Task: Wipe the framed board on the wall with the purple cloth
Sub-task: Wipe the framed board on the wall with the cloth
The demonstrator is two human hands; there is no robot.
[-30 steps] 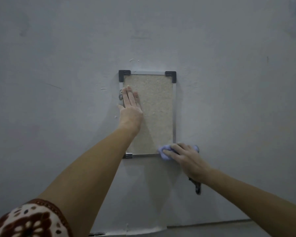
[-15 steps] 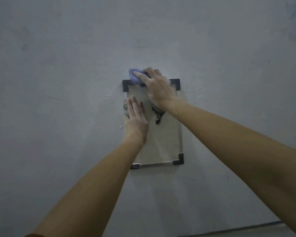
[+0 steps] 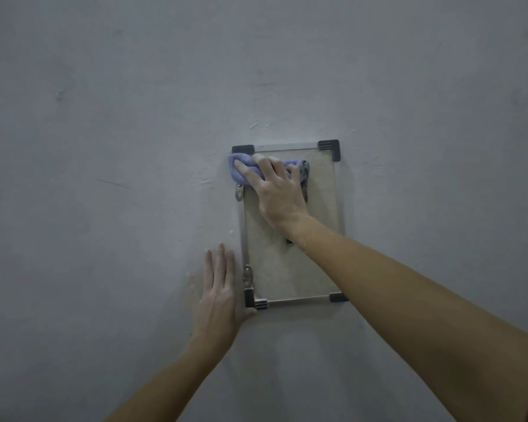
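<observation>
A tall framed board (image 3: pixel 287 269) with a beige face, thin metal edges and dark corner caps hangs on the grey wall. My right hand (image 3: pixel 275 193) presses the bunched purple cloth (image 3: pixel 237 169) against the board's upper left part, fingers curled over it. The cloth reaches the left frame edge just under the top left corner cap. My left hand (image 3: pixel 218 293) lies flat on the wall beside the board's lower left corner, fingers straight, thumb touching the frame's bottom corner.
Small metal hanging brackets (image 3: pixel 247 277) sit on the board's left edge. The grey wall (image 3: pixel 104 178) around the board is bare, with a few scuffs and chipped spots above the frame.
My right hand with the cloth moved from the top edge down onto the upper left of the board. My left hand slid off the board face, down to the wall by the lower left corner.
</observation>
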